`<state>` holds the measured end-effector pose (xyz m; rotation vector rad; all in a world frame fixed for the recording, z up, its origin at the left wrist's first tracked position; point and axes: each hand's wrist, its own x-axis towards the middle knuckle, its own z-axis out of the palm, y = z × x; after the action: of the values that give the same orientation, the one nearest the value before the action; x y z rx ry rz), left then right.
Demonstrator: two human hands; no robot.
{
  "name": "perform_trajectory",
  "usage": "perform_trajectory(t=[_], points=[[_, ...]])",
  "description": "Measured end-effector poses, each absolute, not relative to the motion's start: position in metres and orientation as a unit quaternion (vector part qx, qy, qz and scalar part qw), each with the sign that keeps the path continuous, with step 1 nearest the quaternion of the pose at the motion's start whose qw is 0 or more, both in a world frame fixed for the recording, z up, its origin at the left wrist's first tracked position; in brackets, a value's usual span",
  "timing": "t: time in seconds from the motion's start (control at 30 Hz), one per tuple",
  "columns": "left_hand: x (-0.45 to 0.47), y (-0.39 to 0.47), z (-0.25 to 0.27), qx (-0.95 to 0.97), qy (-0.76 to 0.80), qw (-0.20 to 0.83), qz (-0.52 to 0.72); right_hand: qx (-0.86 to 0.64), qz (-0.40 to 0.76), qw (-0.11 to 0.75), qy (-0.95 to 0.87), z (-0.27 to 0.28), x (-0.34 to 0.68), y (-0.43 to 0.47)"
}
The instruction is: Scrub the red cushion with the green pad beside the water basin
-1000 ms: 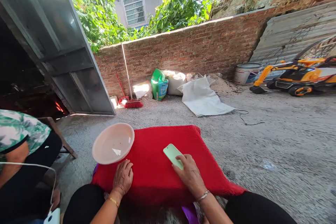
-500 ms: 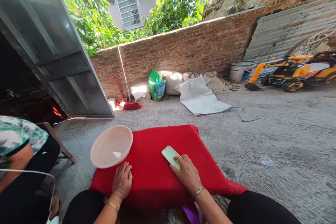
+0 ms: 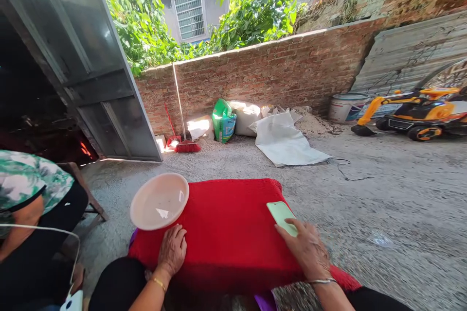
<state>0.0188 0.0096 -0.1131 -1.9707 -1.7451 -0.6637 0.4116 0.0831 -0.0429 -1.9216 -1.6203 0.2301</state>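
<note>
My right hand [image 3: 308,248] grips the lower end of a pale green smartphone [image 3: 280,214], thumb on one side and fingers on the other. The phone is at the right edge of a red cloth [image 3: 229,223] draped over a small table. My left hand [image 3: 173,248] rests on the cloth near its left front, holding nothing, its fingers laid down. Just beyond those fingertips stands a shallow pale pink basin [image 3: 138,211] on the table's left corner. A small bright patch shows inside it.
A person in a patterned top [image 3: 32,180] sits at the left beside a wooden stool [image 3: 87,194]. Farther off are a red broom [image 3: 188,146], a green bag [image 3: 223,121], a white sack [image 3: 288,138] and a toy excavator [image 3: 419,114] along the brick wall [image 3: 255,77].
My right hand has moved the phone to the right, from mid-cloth to the cloth's right edge. The left hand stays by the basin. The view has shifted slightly.
</note>
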Motion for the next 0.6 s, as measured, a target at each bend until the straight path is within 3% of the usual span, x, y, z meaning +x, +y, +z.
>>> perform_trajectory(t=[0.13,0.3,0.43,0.6], points=[[0.016,0.01,-0.113,-0.713,-0.624,0.215,-0.234,-0.582,0.139,0.339,-0.726,-0.054,0.34,0.071],[0.013,0.01,-0.115,-0.715,-0.623,0.217,-0.229,-0.474,0.17,0.298,-0.811,-0.064,0.269,0.047],[0.012,0.009,-0.114,-0.718,-0.624,0.212,-0.226,-0.474,0.145,0.253,-0.831,-0.064,0.262,0.047],[0.013,0.009,-0.112,-0.718,-0.624,0.207,-0.228,-0.578,0.081,0.233,-0.778,-0.051,0.31,0.073]])
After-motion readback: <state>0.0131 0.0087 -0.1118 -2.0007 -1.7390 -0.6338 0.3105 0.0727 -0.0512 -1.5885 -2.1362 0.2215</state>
